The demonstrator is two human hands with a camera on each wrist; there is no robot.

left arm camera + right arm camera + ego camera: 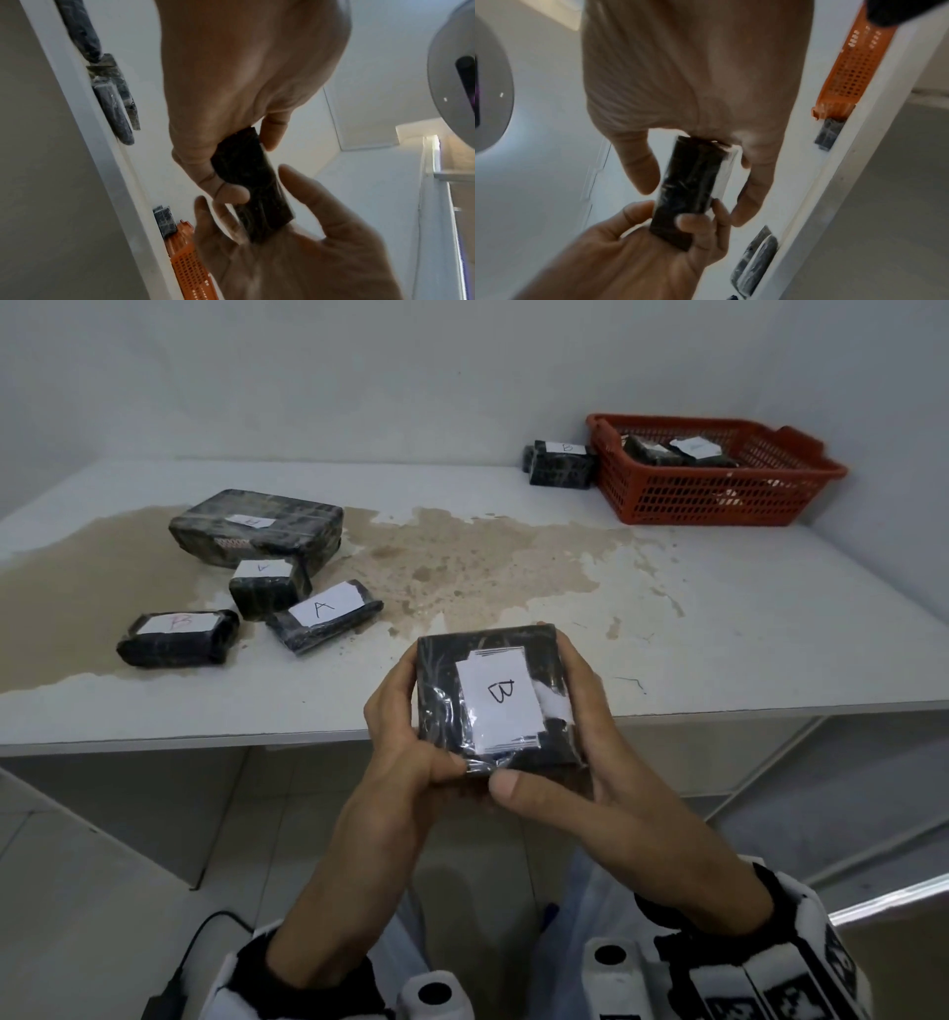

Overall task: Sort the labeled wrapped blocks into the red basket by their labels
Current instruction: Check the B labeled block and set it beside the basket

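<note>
Tabletop (719, 629): white, stained brown across its middle. It carries all items below except the held block.

Basket (719, 500): red mesh, at the far right corner, roughly 1 o'clock from the hands. At least two wrapped blocks lie inside; their labels are too small to read. One block (560, 462) stands outside, touching the basket's left wall; its label looks like a B, but this is not certain.

Pile at 10 o'clock: a large block (257, 526), label unreadable; a small block (267, 588), label unreadable; an A block (323, 616); a block lettered B in red (177, 636).

Held block (493, 695): labelled B in black, label up. It is above the near tabletop edge, clear of the surface, its flat face towards the head camera.

Left hand (405, 737): fingers curled round the block's left side, thumb on the near edge. Right hand (580, 762): fingers wrapped round the right side, thumb at the near edge.

Judgement: the label is being read. The basket lies to the right, so the right hand is nearer and better placed to carry the block there.
</note>
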